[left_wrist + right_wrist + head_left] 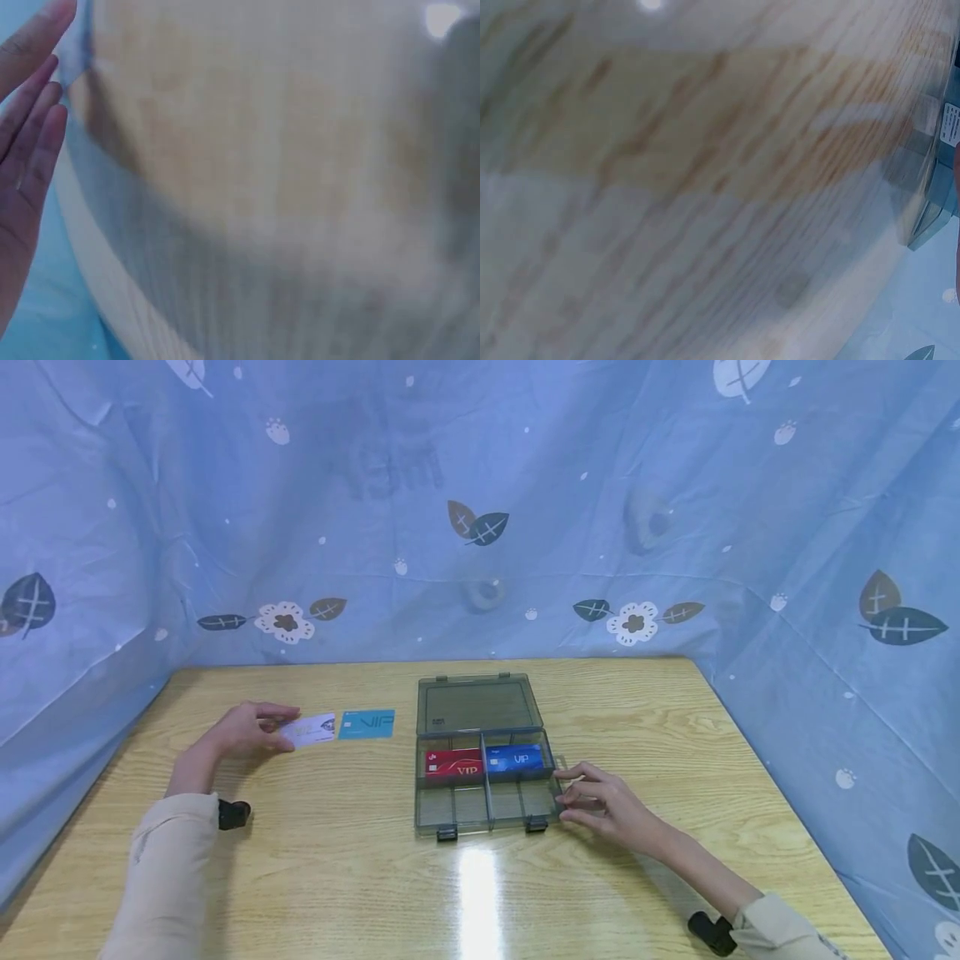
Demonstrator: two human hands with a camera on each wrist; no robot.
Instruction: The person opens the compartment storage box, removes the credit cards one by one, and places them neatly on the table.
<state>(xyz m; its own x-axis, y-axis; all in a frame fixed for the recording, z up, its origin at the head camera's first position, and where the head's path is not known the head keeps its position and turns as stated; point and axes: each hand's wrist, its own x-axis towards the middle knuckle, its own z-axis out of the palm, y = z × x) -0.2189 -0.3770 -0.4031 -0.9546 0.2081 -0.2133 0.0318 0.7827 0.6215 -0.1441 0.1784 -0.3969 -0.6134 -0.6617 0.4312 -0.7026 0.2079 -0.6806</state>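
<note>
At the left, my left hand (243,728) pinches the left end of a pale lavender card (311,729) between thumb and fingers, just over the table. To its right lies a teal VIP card (367,724). A see-through grey compartment box (453,820) stands in the middle with its lid (480,706) folded back. Its back left compartment holds a red VIP card (453,763), its back right one a blue VIP card (514,757). My right hand (611,802) holds the box's right edge near the front corner with bent fingers and thumb. The right wrist view hardly shows that hand.
The wooden table (337,877) reaches back to a blue patterned cloth (540,460), which also hangs along both sides. Two dark latches (447,833) sit on the box's front edge. A black wrist device (233,814) is on the left sleeve cuff.
</note>
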